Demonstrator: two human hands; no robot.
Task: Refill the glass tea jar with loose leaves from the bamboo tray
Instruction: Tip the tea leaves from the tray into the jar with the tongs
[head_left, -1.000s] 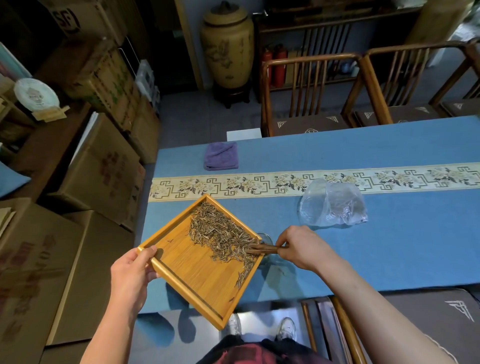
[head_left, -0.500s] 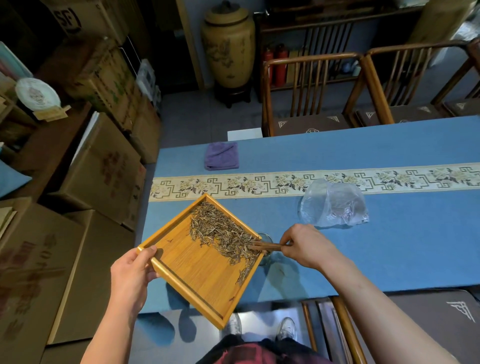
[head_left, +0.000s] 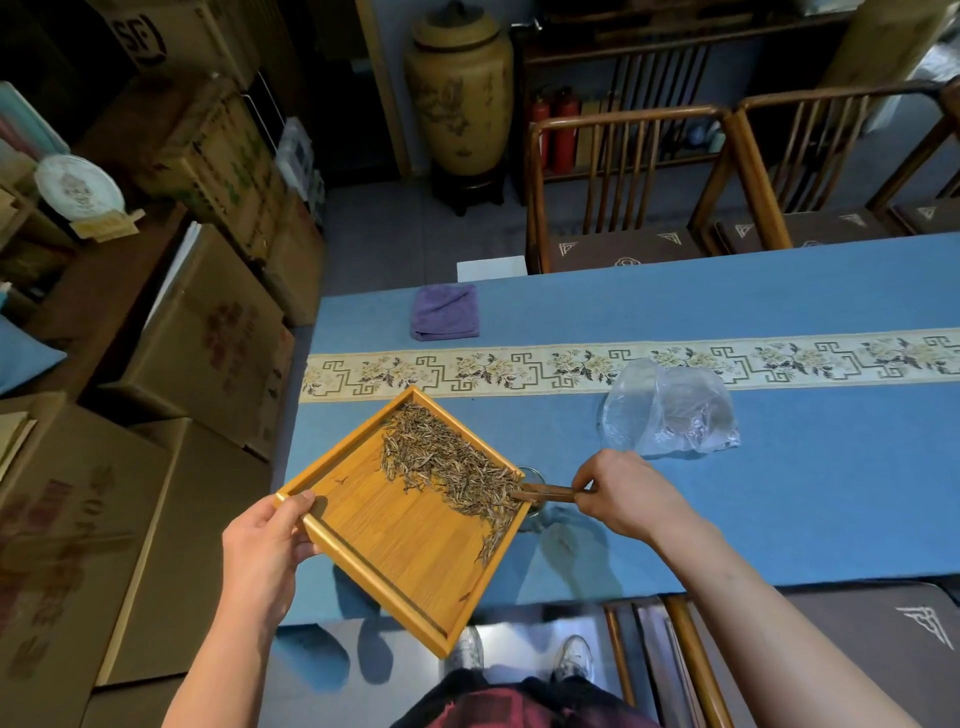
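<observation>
A square bamboo tray (head_left: 395, 551) is held tilted above the table's near left corner, with its right corner lowest. My left hand (head_left: 270, 540) grips its left corner. Dry loose tea leaves (head_left: 447, 462) lie heaped along the tray's upper right edge. My right hand (head_left: 623, 493) pinches a small brown wooden scoop (head_left: 545, 492) whose tip touches the leaves at the tray's right corner. Just beyond that corner the rim of the glass tea jar (head_left: 532, 475) shows; the tray and scoop hide most of it.
A crumpled clear plastic bag (head_left: 670, 410) lies on the blue tablecloth (head_left: 779, 493) to the right. A folded purple cloth (head_left: 445, 312) rests at the far left. Wooden chairs stand behind the table. Cardboard boxes are stacked at the left.
The scoop has shifted slightly along the tray's right corner, and the leaves there have spread a little toward the jar. Tray and left hand stay about the same.
</observation>
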